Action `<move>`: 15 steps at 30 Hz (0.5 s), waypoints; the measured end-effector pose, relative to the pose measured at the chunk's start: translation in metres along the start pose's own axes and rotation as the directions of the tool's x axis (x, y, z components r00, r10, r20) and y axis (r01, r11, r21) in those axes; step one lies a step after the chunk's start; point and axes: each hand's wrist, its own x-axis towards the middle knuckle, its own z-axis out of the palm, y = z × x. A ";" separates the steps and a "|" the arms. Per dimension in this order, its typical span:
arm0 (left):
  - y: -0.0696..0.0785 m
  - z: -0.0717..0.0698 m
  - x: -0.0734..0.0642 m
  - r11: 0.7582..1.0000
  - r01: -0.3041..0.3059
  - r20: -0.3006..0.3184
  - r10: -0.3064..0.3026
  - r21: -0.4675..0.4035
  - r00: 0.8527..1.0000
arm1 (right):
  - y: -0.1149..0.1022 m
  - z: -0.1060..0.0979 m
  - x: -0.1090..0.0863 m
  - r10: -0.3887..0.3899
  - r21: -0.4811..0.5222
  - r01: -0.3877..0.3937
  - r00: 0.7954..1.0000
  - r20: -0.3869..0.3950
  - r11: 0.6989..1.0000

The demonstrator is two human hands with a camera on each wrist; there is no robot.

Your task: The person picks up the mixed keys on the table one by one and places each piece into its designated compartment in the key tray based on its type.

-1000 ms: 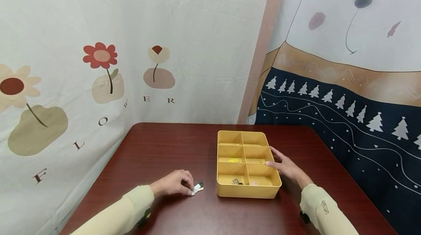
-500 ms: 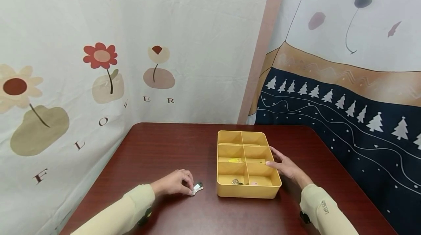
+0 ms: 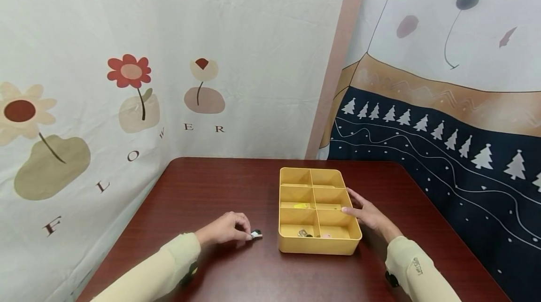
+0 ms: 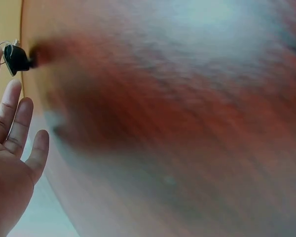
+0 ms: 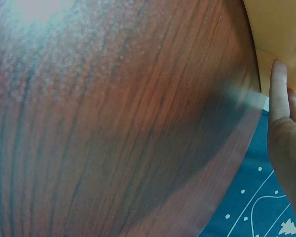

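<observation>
In the head view, my left hand point(image 3: 226, 229) pinches a small bunch of keys point(image 3: 256, 234) between thumb and fingertips, left of the yellow box. The left wrist view shows a black key head point(image 4: 17, 58) and a thin metal ring at the fingertips, while the other fingers spread loosely. On the right side of the yellow divided box point(image 3: 319, 245), my right hand point(image 3: 369, 215) holds the wall, its thumb over the rim and its fingers along the outside. From the right wrist, a straight finger point(image 5: 279, 94) shows against the box wall.
Inside the box lie a yellow piece point(image 3: 301, 206) in a middle compartment, a small metallic item point(image 3: 302, 233) at front left and a pink piece point(image 3: 326, 236) at front right. The dark red table point(image 3: 220, 184) meets a printed curtain point(image 3: 262, 58) behind.
My left hand has risen slightly from the table with the keys in its fingertips, and the keys have tilted. The right hand and the box have stayed in place.
</observation>
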 end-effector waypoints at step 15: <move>0.019 -0.018 0.021 0.990 0.040 -0.090 -0.052 -0.133 0.995 | 0.002 0.000 0.002 0.036 -0.001 -0.036 0.999 -0.029 0.999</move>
